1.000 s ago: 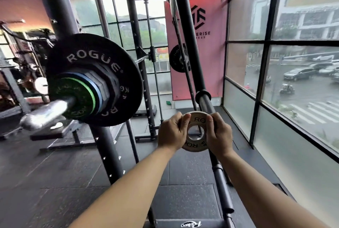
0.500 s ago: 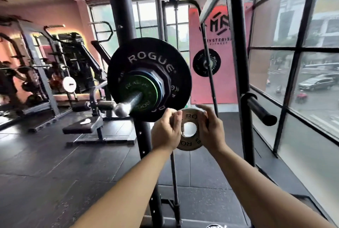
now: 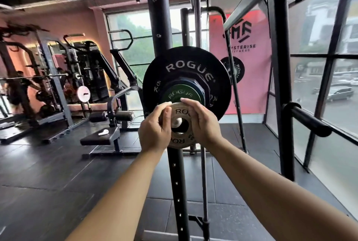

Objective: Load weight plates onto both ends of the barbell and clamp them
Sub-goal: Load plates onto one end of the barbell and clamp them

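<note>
At centre frame, held upright between both hands: small pale-grey round change plate marked ROGUE [image 3: 179,124], its bore now lined up with the bright steel end of the barbell sleeve [image 3: 176,122], which shows through the hole. Half a second earlier, carried lower and to the right of the sleeve tip, well clear of it; a full second earlier, held near a black upright at the right of the frame, with the loaded bar off to the upper left. Left hand [image 3: 154,132] closed on the plate's left edge, thumb across the face; right hand [image 3: 202,122] closed on the right edge, fingers curled over the top rim. Behind, already on the sleeve: large black rubber bumper plate lettered ROGUE [image 3: 187,70], then a blue-rimmed plate [image 3: 200,84] and a green round plate [image 3: 183,92], stacked from big to small toward the camera. Judged from this alignment, plate just starting onto the sleeve, not yet pushed home against the green one. No collar or clamp visible on this end, so clamping apparently still to come. Far end of the bar hidden behind the bumper plate, its loading impossible to tell. At lower left, padded black bench [image 3: 100,138] with a small white object on it, well apart.
</note>
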